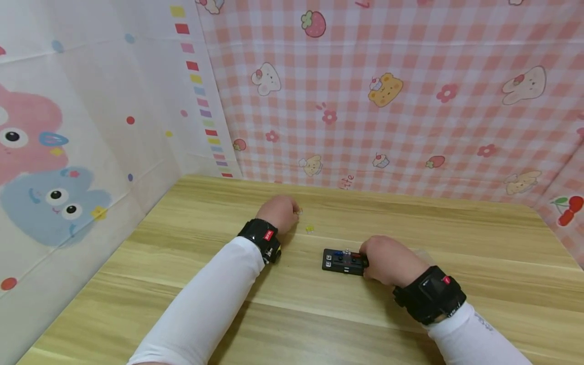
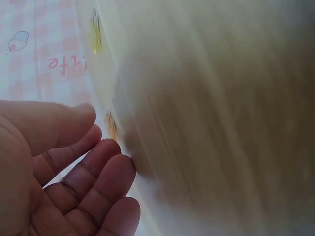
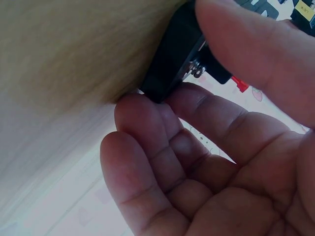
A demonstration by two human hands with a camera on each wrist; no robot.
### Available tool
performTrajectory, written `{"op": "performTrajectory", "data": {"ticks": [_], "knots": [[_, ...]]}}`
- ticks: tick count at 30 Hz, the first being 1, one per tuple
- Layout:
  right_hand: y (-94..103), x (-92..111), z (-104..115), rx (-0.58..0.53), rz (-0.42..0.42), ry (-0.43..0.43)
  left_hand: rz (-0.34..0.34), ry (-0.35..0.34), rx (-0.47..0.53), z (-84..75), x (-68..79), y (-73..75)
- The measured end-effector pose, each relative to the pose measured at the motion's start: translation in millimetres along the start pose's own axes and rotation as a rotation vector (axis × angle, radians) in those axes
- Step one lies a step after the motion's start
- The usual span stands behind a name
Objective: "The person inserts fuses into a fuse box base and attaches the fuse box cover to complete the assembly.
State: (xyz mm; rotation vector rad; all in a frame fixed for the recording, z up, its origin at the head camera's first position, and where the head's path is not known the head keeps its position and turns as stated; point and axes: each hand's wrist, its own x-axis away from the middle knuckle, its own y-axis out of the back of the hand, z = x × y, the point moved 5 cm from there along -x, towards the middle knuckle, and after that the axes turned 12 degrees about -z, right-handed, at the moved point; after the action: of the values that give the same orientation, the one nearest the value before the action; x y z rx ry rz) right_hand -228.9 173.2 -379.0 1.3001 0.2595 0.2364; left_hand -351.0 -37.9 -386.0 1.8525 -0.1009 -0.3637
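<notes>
Left hand (image 1: 278, 215) beside orange piece (image 2: 111, 127), black box (image 1: 343, 263) in right hand (image 1: 388, 261)

The left hand's thumb and fingers stand a narrow gap apart, the orange piece near their tips; contact cannot be told. To the right, a yellow piece (image 1: 309, 229) lies on the bench (image 1: 319, 314). Farther right sits the black box, its end gripped by the right hand's thumb and fingers.
</notes>
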Motion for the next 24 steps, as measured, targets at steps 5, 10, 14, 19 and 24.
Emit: {"op": "performTrajectory", "data": {"ticks": [5, 10, 14, 19, 24], "knots": [[-0.5, -0.1, -0.1, -0.005, -0.003, -0.001, 0.003, -0.024, 0.027, -3.6, 3.3, -1.2], [-1.0, -0.3, -0.1, 0.003, -0.005, 0.005, 0.042, -0.049, 0.033, -10.8, 6.5, -3.4], [-1.2, -0.7, -0.8, 0.003, -0.008, 0.004, 0.066, -0.067, 0.033, -17.5, 7.3, -4.8], [-1.3, -0.8, -1.3, -0.005, -0.008, 0.003, 0.081, -0.082, 0.016, -22.5, 7.0, -7.3], [-0.6, -1.1, -0.9, -0.001, -0.018, 0.011, 0.090, -0.083, 0.011, -26.3, 7.8, -7.1]]}}
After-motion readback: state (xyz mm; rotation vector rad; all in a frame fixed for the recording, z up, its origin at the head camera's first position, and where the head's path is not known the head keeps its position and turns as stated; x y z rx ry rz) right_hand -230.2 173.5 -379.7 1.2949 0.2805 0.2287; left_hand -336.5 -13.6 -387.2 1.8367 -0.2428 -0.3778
